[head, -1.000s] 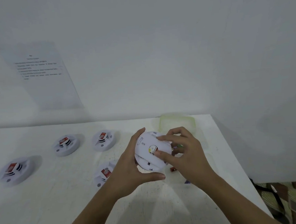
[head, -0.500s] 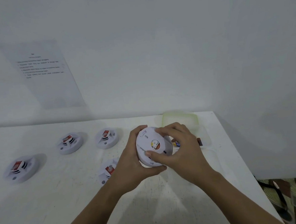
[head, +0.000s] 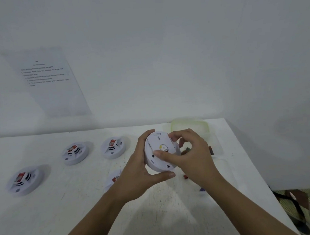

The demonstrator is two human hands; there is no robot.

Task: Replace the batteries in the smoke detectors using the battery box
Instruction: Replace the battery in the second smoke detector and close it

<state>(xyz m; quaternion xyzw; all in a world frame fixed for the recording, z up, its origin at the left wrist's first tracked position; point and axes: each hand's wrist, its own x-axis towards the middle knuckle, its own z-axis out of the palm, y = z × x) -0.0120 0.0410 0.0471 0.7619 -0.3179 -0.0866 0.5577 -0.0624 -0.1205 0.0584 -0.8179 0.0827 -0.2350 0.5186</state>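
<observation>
Grip on the smoke detector [head: 155, 145], raised just above the table [head: 74, 214] with its back plate towards the onlooker. From nine o'clock the left hand [head: 136, 175] curled round the rim, thumb beneath at six. The right hand [head: 193, 156] pinched the plate, thumb near centre, fingers over at two. The shell looked light, rigid and smooth, probably slippery, so the rim offered the surest hold. The battery box [head: 197, 125] stood at one o'clock, just behind.
</observation>
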